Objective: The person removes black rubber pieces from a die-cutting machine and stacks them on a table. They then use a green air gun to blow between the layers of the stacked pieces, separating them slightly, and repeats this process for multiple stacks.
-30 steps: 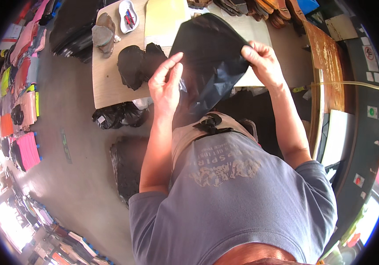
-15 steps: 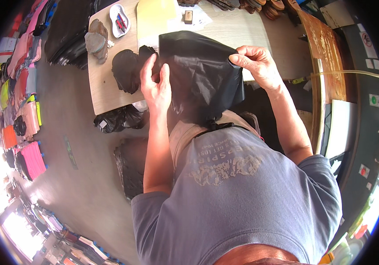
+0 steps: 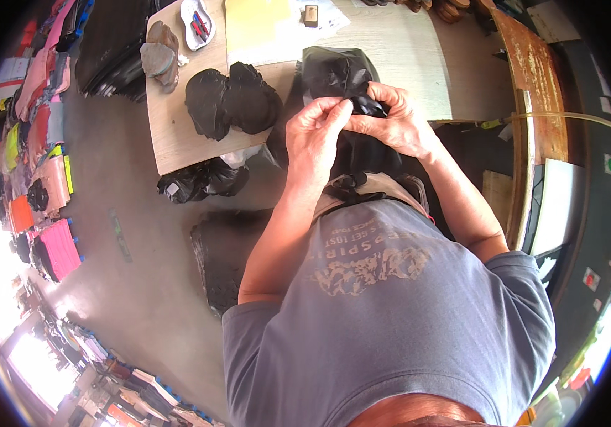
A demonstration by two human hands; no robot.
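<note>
A thin black plastic bag (image 3: 341, 65) lies over the table's front edge, its middle bunched up between my hands. My left hand (image 3: 312, 139) is closed on the bunched plastic with thumb and forefinger pressed together. Right beside it, my right hand (image 3: 401, 127) is closed on the same gathered part, fingers curled around it. A dark shape shows through the bag's far end; I cannot make out what it is. To the left, two black bundles with uneven edges (image 3: 206, 104) (image 3: 252, 99) lie side by side on the table.
The pale wooden table (image 3: 409, 67) holds a yellow sheet (image 3: 259, 28), a white tray of pens (image 3: 197, 25), a small block (image 3: 310, 16) and brown-grey pieces (image 3: 159, 60). Black bags (image 3: 202, 180) sit below its left edge. A wooden board (image 3: 533, 78) stands at right.
My hands have come together, the left moving right and the right moving slightly left and down. The spread bag is now bunched between them, and the bundles at left are uncovered.
</note>
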